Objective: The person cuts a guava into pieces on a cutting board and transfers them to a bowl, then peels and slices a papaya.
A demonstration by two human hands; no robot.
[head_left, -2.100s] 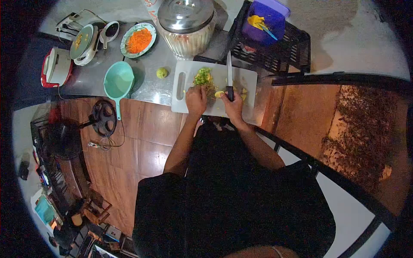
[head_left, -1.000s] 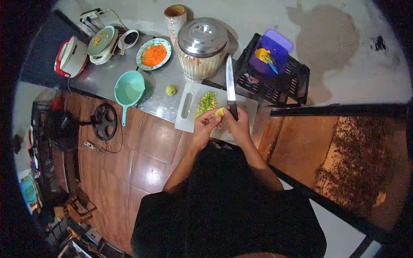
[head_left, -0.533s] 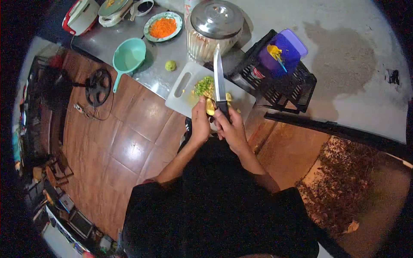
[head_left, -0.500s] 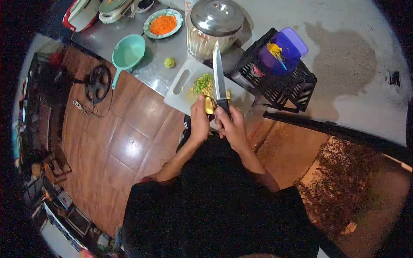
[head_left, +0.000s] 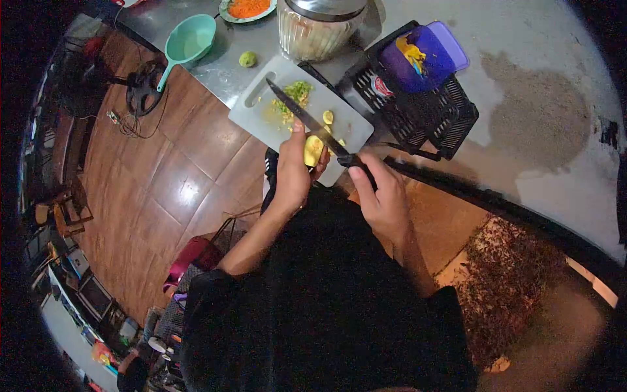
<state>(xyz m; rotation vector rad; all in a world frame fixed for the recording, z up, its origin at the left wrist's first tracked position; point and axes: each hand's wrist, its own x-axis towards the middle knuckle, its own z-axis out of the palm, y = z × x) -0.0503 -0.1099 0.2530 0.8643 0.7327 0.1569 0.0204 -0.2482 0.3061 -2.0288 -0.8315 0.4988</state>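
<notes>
My left hand (head_left: 292,173) grips a yellow-fleshed piece (head_left: 313,150) that looks like peeled ginger, held over the near edge of a white cutting board (head_left: 353,129). In my right hand (head_left: 385,196) is the black handle of a kitchen knife (head_left: 297,112). Its long blade points up and left across the board and passes close by the yellow piece; whether it touches cannot be told. Under the blade's tip side lies a heap of chopped green bits (head_left: 299,93) with pale yellow crumbs. A smaller yellow chunk (head_left: 328,117) rests to the right of the blade.
A lime-like green fruit (head_left: 247,59) and a mint-green handled strainer or pan (head_left: 191,40) lie left of the board. Behind stands a lidded glass jar (head_left: 313,32), near a plate of shredded orange carrot (head_left: 248,8). A purple container (head_left: 418,65) sits on a black crate (head_left: 431,124).
The knife has swung from pointing upright to slanting left over the board. My right hand has moved away to the right and down. More of the yellow piece's cut face shows.
</notes>
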